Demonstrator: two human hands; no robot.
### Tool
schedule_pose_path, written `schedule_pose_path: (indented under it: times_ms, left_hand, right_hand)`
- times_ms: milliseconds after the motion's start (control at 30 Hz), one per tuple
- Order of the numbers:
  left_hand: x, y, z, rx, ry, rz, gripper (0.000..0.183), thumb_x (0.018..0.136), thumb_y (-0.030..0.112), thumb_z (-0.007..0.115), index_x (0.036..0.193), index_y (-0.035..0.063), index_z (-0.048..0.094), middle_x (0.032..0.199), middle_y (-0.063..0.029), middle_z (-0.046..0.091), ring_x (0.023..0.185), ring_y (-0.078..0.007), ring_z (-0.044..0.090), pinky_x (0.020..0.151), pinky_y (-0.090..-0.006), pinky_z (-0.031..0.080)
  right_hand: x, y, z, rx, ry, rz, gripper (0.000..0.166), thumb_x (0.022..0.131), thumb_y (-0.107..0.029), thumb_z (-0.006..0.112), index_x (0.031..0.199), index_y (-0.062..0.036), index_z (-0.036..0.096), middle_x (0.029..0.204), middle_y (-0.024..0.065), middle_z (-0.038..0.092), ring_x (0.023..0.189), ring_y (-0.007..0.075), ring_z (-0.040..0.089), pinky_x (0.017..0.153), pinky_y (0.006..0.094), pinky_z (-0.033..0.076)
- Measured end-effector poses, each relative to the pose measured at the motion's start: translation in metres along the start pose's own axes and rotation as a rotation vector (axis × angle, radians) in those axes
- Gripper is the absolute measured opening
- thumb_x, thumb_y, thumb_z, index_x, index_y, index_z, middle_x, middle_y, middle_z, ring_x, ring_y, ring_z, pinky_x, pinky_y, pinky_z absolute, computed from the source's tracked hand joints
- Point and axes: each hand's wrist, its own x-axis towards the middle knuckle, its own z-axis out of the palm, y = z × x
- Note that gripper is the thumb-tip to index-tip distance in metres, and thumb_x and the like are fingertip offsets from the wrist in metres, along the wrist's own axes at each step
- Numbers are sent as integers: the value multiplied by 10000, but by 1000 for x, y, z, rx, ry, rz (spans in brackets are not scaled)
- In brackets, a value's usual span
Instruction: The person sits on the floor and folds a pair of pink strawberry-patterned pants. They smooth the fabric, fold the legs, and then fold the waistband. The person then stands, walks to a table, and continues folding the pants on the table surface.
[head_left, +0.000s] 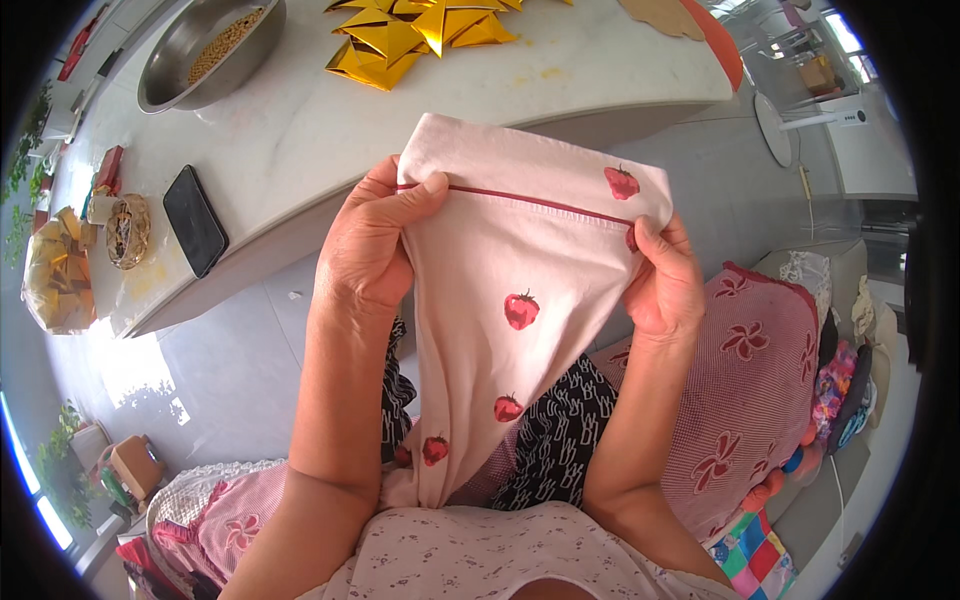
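My left hand and my right hand stretch a pale pink garment leg or sleeve between them. Red strawberries are printed on the cloth, and a dark red piping line runs across just below its wide hem band. The left thumb presses on the piping at the left edge; the right thumb pinches the opposite edge below the band. From my hands the cloth narrows down towards my lap, over black patterned trousers. Its lower end is bunched and partly hidden near my shirt.
A marble-look table carries a metal bowl of beans or grain, folded gold paper pieces and a black phone. A plastic bag lies at its left. A pink patterned cover drapes the seat; clothes lie at right.
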Motion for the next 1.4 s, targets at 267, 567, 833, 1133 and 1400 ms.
schedule_pose_path:
  times_ms: [267, 567, 833, 1133, 1400]
  left_hand:
    - [0, 4, -6, 27, -15, -28, 241, 811, -2, 637, 1046, -5, 587, 953, -105, 655, 867, -204, 632, 822, -348, 507]
    - [-5, 3, 1, 28, 3, -128, 285, 796, -41, 591, 1080, -54, 582, 1018, -154, 639, 903, -250, 629, 840, -381, 505]
    - [-2, 2, -4, 60, -16, -119, 386, 732, -103, 592, 1114, -47, 572, 1071, -162, 625, 967, -285, 620, 875, -406, 515]
    - [-6, 2, 4, -254, 26, -120, 319, 815, 163, 699, 1063, -7, 591, 1040, -130, 632, 953, -264, 604, 896, -409, 479]
    - [-4, 0, -6, -163, -54, -95, 274, 790, 68, 675, 1042, -12, 602, 1009, -130, 646, 930, -261, 619, 888, -398, 487]
  right_hand:
    - [3, -10, -2, -16, -77, 70, 330, 808, 15, 608, 1132, 54, 559, 1059, 150, 637, 955, 231, 624, 878, 367, 499]
    - [-2, -13, -2, 45, -95, 87, 398, 837, 3, 567, 1212, 100, 475, 1188, 201, 563, 1089, 291, 566, 956, 413, 451]
    - [0, -12, -5, 37, -77, 100, 376, 866, -36, 551, 1198, 120, 470, 1173, 210, 567, 1060, 298, 580, 923, 410, 475]
    - [0, -7, -2, 47, -134, 156, 462, 848, -146, 653, 1216, 77, 483, 1128, 189, 591, 1003, 260, 602, 870, 382, 501]
    - [-6, -8, 15, -202, -137, 43, 309, 819, -13, 623, 1121, -14, 562, 1007, 114, 631, 873, 158, 617, 695, 273, 524]
